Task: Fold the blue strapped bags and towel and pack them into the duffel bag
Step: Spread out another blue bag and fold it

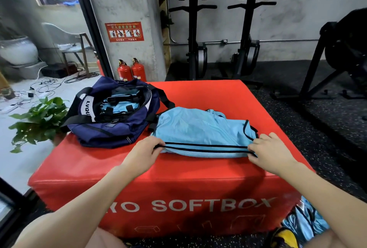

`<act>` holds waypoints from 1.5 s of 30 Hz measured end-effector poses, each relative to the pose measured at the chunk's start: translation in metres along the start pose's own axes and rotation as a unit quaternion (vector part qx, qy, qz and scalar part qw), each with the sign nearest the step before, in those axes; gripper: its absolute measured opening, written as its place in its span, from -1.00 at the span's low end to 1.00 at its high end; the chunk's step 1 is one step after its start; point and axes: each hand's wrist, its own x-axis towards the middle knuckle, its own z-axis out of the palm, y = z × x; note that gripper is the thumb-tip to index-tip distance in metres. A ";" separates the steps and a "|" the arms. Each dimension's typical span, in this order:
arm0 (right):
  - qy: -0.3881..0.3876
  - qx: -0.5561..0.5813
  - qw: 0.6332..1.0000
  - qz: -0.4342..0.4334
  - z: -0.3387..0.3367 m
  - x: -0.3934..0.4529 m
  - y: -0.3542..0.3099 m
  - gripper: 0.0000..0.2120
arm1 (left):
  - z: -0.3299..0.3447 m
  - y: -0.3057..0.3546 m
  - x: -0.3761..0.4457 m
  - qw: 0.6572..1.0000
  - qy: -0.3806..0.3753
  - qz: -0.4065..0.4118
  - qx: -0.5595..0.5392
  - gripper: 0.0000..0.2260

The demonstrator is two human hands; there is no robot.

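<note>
A light blue bag with black straps [200,130] lies partly folded on the red soft box [208,97]. My left hand [146,151] pinches the near left corner of its black-edged fold. My right hand [268,151] pinches the near right corner. To the left stands the navy duffel bag [111,128], open at the top, with folded light blue items [119,107] inside. More light blue fabric [305,222] lies on the floor at the lower right.
A potted green plant [41,120] stands left of the box. Two red fire extinguishers [132,71] stand by a concrete pillar behind the duffel. Black exercise machines [246,29] line the back wall. Cables litter the floor at left.
</note>
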 end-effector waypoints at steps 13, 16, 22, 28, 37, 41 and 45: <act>0.227 0.359 0.876 0.231 -0.178 0.069 0.066 -0.90 | -0.187 0.094 0.101 0.981 0.185 0.043 0.037 -0.87; 0.269 0.398 0.847 0.229 -0.237 0.083 0.082 -0.89 | -0.244 0.129 0.115 0.974 0.224 0.038 0.021 -0.87; 0.303 0.450 0.810 0.223 -0.343 0.095 0.111 -0.77 | -0.333 0.183 0.122 0.958 0.281 0.021 -0.048 -0.88; 0.272 0.456 0.821 0.211 -0.435 0.088 0.132 -0.84 | -0.403 0.224 0.112 0.951 0.296 0.060 -0.062 -0.80; 0.247 0.482 0.817 0.195 -0.480 0.077 0.139 -0.87 | -0.430 0.231 0.089 0.956 0.283 0.079 0.008 -0.94; 0.238 0.514 0.801 0.194 -0.481 0.078 0.143 -0.86 | -0.427 0.228 0.078 0.955 0.284 0.083 0.024 -0.90; 0.228 0.518 0.801 0.192 -0.484 0.077 0.142 -0.85 | -0.423 0.224 0.073 0.956 0.278 0.083 0.048 -0.77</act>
